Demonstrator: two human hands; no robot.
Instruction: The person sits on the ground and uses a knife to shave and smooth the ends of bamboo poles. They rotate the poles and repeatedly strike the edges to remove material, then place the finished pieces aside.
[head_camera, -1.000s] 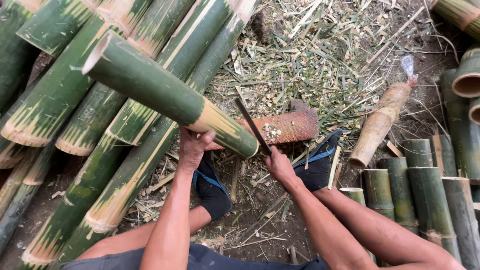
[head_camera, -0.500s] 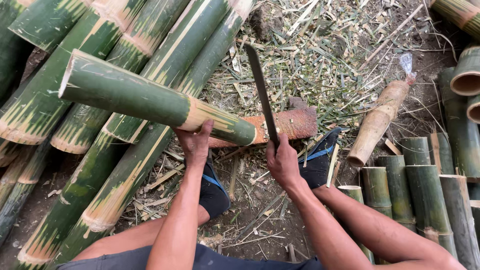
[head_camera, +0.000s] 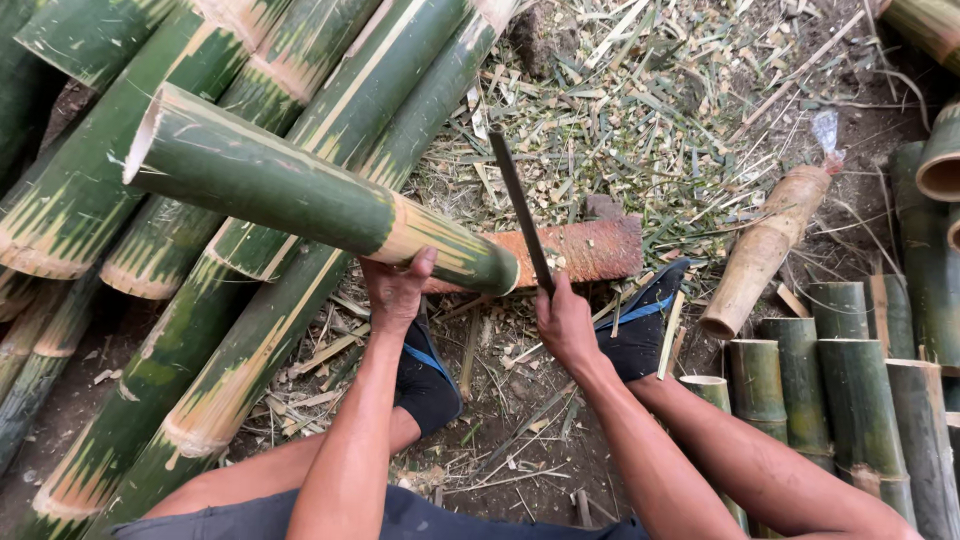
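My left hand (head_camera: 397, 290) grips a short green bamboo section (head_camera: 300, 195) from below, near its pale cut end. That end rests on a reddish wooden chopping block (head_camera: 585, 250); the open far end tilts up to the left. My right hand (head_camera: 565, 325) is closed on the handle of a long dark machete (head_camera: 520, 210). Its blade points up and away, just right of the bamboo's near end.
Long green bamboo poles (head_camera: 330, 110) lie stacked at the left. Short cut bamboo pieces (head_camera: 840, 390) stand at the right, with a tan bamboo piece (head_camera: 765, 250) beside them. Chips and slivers (head_camera: 650, 110) litter the dirt. My feet in dark sandals (head_camera: 640, 325) flank the block.
The machete blade has swung from leaning left to nearly upright. The bamboo section has lowered and turned, its near end now resting on the block.
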